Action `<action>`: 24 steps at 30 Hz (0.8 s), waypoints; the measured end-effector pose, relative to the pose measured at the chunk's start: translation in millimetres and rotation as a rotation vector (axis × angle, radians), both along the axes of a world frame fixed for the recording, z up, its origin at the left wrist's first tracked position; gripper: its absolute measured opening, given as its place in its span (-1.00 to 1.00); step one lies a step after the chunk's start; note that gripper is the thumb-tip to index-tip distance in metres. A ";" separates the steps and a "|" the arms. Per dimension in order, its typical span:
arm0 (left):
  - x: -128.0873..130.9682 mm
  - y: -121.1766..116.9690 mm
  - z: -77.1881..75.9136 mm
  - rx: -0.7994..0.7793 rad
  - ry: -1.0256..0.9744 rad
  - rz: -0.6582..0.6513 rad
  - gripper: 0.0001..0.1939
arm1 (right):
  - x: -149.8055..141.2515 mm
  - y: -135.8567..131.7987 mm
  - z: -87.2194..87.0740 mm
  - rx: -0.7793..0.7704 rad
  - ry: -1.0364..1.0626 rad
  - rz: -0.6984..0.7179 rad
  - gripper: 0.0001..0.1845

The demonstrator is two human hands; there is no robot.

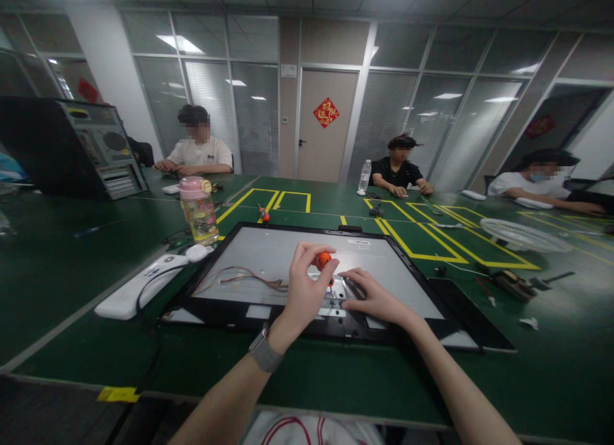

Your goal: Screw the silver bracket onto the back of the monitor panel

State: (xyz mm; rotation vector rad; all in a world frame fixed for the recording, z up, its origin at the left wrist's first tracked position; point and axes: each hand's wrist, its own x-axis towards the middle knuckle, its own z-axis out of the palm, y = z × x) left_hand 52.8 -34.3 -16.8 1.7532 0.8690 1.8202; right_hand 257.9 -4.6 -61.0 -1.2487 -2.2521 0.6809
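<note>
My left hand (pixel 309 282) is closed around the orange handle of a screwdriver (pixel 325 259). Its shaft points down at a small metal bracket (pixel 327 312) on the back of a flat display panel (pixel 254 253). Beside the shaft, my right hand (pixel 371 296) has its thumb and fingers apart, with the fingertips touching the bracket area. Thin coloured wires (pixel 249 275) run over the panel toward the bracket, and my left hand hides part of it. The panel lies flat, its grey back framed in black.
Left of the panel are a white power bank-like device (pixel 144 285) with a cable and a pink-lidded bottle (pixel 199 211). A computer case (pixel 71 148) stands far left. A black strip (pixel 472 311), tools (pixel 513 282) and a white ring (pixel 525 234) lie right. Several people sit across the table.
</note>
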 end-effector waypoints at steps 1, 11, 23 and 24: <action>-0.2 -0.6 -0.2 0.003 0.009 -0.017 -0.85 | 0.2 0.1 -0.2 0.002 -0.004 -0.002 -0.35; -1.4 -3.5 0.3 0.061 0.038 -0.010 -0.82 | -0.5 -1.4 2.4 0.010 0.001 0.009 -0.38; -2.5 -4.1 0.3 -0.032 -0.056 -0.109 -0.74 | -1.2 -1.8 3.5 -0.010 0.010 0.006 -0.36; -2.6 -3.8 0.3 -0.005 -0.041 -0.090 -0.76 | -1.2 -1.7 3.1 -0.006 0.010 0.005 -0.37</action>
